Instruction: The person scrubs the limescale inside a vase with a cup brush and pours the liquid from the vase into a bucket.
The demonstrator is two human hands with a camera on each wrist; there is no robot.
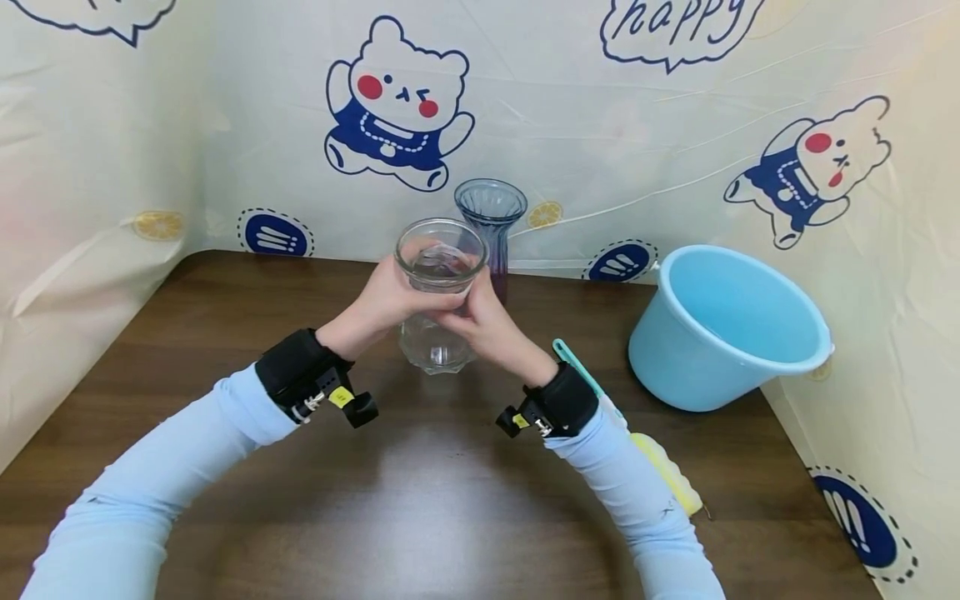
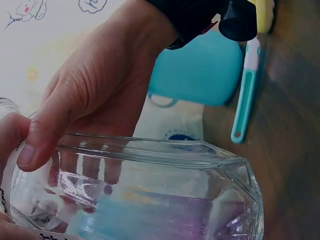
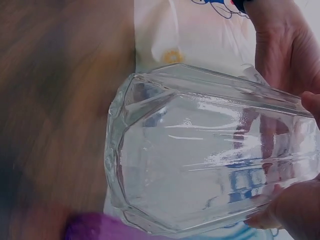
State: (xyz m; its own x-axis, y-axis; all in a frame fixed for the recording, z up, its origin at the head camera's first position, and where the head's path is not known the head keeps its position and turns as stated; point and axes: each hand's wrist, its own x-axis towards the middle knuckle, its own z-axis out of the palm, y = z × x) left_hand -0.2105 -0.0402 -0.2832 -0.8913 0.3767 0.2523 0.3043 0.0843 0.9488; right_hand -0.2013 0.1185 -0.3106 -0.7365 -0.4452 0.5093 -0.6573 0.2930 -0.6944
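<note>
A clear glass vase with a round rim and faceted sides is upright between both hands, over the middle of the table. My left hand grips it below the rim from the left, thumb across the front. From the right, my right hand holds the same part, its thumb meeting the left one. The fingers behind show through the glass in the left wrist view. In the right wrist view, the vase's scalloped base points away from the hands. Close behind stands a blue and purple glass vase, partly hidden.
A light blue bucket stands at the table's right side. Between it and the right forearm lies a brush with a teal handle and yellow sponge head, partly covered by the sleeve. A printed sheet hangs behind the brown table.
</note>
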